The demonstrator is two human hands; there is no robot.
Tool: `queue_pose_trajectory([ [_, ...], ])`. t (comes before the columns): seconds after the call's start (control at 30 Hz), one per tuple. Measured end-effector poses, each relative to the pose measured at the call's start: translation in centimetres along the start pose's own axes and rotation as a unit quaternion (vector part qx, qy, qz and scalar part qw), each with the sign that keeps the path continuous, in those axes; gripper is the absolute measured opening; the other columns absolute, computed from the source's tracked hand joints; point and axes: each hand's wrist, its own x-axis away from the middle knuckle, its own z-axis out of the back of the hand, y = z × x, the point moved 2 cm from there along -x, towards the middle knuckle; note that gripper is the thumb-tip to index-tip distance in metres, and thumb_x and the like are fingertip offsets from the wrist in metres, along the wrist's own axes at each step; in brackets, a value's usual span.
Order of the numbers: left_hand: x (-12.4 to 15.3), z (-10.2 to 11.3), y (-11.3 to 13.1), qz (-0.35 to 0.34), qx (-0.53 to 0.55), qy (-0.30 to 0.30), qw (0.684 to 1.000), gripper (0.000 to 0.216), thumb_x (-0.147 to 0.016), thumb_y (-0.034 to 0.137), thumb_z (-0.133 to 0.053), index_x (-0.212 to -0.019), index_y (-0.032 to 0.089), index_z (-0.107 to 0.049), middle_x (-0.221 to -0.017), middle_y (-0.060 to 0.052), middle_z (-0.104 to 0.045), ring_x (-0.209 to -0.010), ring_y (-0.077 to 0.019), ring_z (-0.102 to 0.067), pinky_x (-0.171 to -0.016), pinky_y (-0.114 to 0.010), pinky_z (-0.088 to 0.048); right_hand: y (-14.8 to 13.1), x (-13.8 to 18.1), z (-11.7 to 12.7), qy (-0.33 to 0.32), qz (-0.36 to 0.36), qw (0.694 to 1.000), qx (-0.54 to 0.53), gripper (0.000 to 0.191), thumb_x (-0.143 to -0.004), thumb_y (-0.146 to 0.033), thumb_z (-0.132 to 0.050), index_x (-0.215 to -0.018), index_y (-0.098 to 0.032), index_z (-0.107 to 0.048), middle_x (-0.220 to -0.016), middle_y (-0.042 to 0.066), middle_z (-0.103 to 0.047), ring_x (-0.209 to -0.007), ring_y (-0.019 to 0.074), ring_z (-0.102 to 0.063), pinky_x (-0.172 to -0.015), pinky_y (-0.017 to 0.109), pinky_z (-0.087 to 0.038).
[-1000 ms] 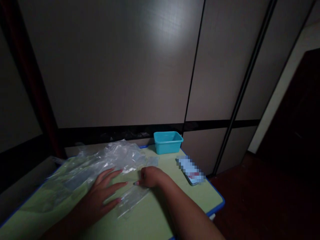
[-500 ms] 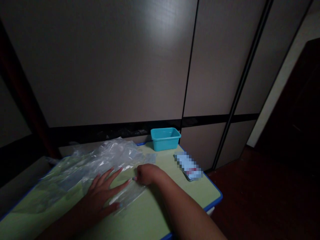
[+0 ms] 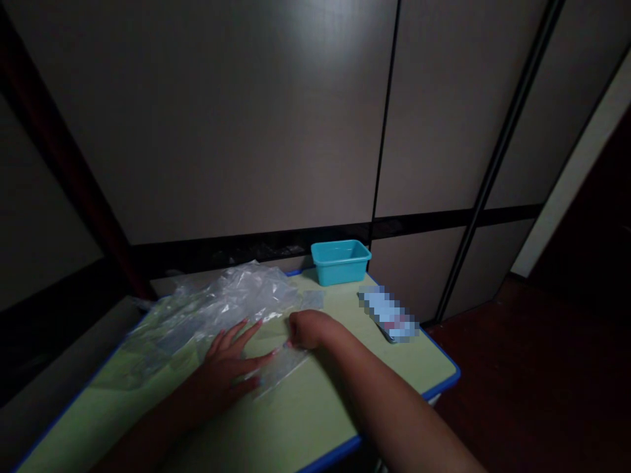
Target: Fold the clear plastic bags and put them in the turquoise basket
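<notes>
A small clear plastic bag point(image 3: 279, 368) lies flat on the green table point(image 3: 315, 420). My left hand point(image 3: 231, 364) rests palm down on its left part, fingers spread and flat. My right hand point(image 3: 305, 328) is curled into a loose fist at the bag's upper right end, fingers pressed down on the plastic; whether it pinches the bag I cannot make out. Behind both hands lies a crumpled heap of clear plastic bags point(image 3: 217, 305).
A teal plastic tub point(image 3: 340, 261) stands at the table's back edge by the grey panelled wall. A blurred flat blue object point(image 3: 389, 314) lies near the right edge. The table has a blue rim; dark floor lies to the right.
The view has shifted slightly, so everything sits a little to the right. Both hands stay on the small bag, the left fingers drawn slightly closer to the right fist.
</notes>
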Motion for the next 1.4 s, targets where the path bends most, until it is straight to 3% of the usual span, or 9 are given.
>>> queue_pose_trajectory([
  [0.1,0.0,1.3,1.6,-0.002,0.04,0.052,0.998,0.044,-0.082,0.05,-0.052,-0.122,0.032,-0.055,-0.147,-0.006,-0.025,-0.13,-0.0347,-0.021,-0.1,-0.052,-0.029,-0.1,0.3,0.0,0.01,-0.004,1.0,-0.011,0.035,-0.072,-0.035,-0.064,-0.099,-0.013,-0.066,-0.096,0.017,-0.069,-0.085,0.0291,-0.065,-0.061,0.029,-0.045],
  [0.2,-0.2,2.1,3.1,0.018,0.068,0.073,0.995,0.033,-0.081,0.042,-0.055,-0.105,0.022,-0.062,-0.139,-0.01,-0.035,-0.128,-0.0333,-0.022,-0.1,-0.052,-0.029,-0.2,0.5,0.0,0.026,-0.006,0.999,-0.027,0.029,-0.074,-0.032,-0.062,-0.096,-0.012,-0.066,-0.093,0.017,-0.069,-0.082,0.0278,-0.064,-0.06,0.028,-0.042],
  [0.33,-0.3,2.2,3.4,0.01,0.092,0.08,0.993,0.022,-0.08,0.029,-0.056,-0.1,0.021,-0.061,-0.133,-0.009,-0.039,-0.127,-0.0304,-0.023,-0.102,-0.051,-0.028,-0.4,1.0,0.7,0.064,-0.008,0.997,-0.037,0.026,-0.081,-0.035,-0.056,-0.095,-0.014,-0.063,-0.092,0.011,-0.067,-0.08,0.0209,-0.06,-0.06,0.025,-0.037],
  [0.43,-0.1,2.4,2.8,0.018,0.092,0.102,0.99,0.021,-0.08,0.027,-0.056,-0.1,0.022,-0.061,-0.129,-0.008,-0.043,-0.125,-0.0305,-0.025,-0.101,-0.051,-0.029,-0.9,1.5,1.4,0.102,0.047,0.989,-0.097,0.018,-0.082,-0.03,-0.056,-0.09,-0.016,-0.063,-0.078,0.003,-0.064,-0.069,0.0129,-0.055,-0.057,0.021,-0.033],
  [0.6,0.0,3.0,2.5,0.04,0.083,0.138,0.986,0.019,-0.077,0.024,-0.059,-0.096,0.02,-0.062,-0.119,-0.009,-0.046,-0.12,-0.0306,-0.029,-0.1,-0.05,-0.03,-1.4,1.6,0.6,0.012,0.168,0.972,-0.164,0.014,-0.072,-0.013,-0.065,-0.086,-0.015,-0.066,-0.071,-0.001,-0.057,-0.066,0.0104,-0.049,-0.062,0.02,-0.035],
  [0.8,-0.2,2.2,2.8,0.037,0.118,0.104,0.987,0.019,-0.072,0.023,-0.064,-0.091,0.022,-0.062,-0.115,-0.007,-0.046,-0.116,-0.0287,-0.033,-0.098,-0.046,-0.033,-1.0,1.6,0.1,-0.001,0.21,0.969,-0.127,0.029,-0.065,-0.014,-0.074,-0.092,-0.017,-0.068,-0.085,0.002,-0.051,-0.092,0.0179,-0.046,-0.088,0.029,-0.034],
  [1.2,-0.3,1.8,2.5,0.017,0.172,0.038,0.984,0.028,-0.065,0.026,-0.073,-0.09,0.023,-0.061,-0.113,-0.005,-0.048,-0.114,-0.0262,-0.035,-0.097,-0.041,-0.034,-1.2,1.2,-0.4,-0.03,0.233,0.961,-0.143,0.031,-0.06,-0.019,-0.078,-0.088,-0.016,-0.064,-0.081,0.0,-0.053,-0.084,0.0157,-0.047,-0.08,0.027,-0.037],
  [1.3,-0.4,2.3,2.8,0.011,0.178,0.061,0.982,0.023,-0.07,0.026,-0.07,-0.09,0.022,-0.06,-0.113,-0.006,-0.049,-0.115,-0.0271,-0.035,-0.097,-0.043,-0.034,-0.2,1.3,0.7,-0.014,0.177,0.968,-0.175,0.027,-0.071,-0.024,-0.07,-0.094,-0.015,-0.061,-0.08,0.0,-0.057,-0.074,0.0126,-0.051,-0.067,0.021,-0.039],
  [1.4,-0.5,2.9,3.5,-0.018,0.213,0.072,0.974,0.017,-0.077,0.024,-0.062,-0.094,0.021,-0.059,-0.109,-0.006,-0.051,-0.11,-0.0245,-0.042,-0.094,-0.04,-0.037,1.5,1.2,1.6,0.028,-0.011,0.997,-0.072,0.026,-0.08,-0.034,-0.059,-0.096,-0.014,-0.061,-0.082,0.004,-0.063,-0.071,0.0145,-0.056,-0.059,0.022,-0.038],
])
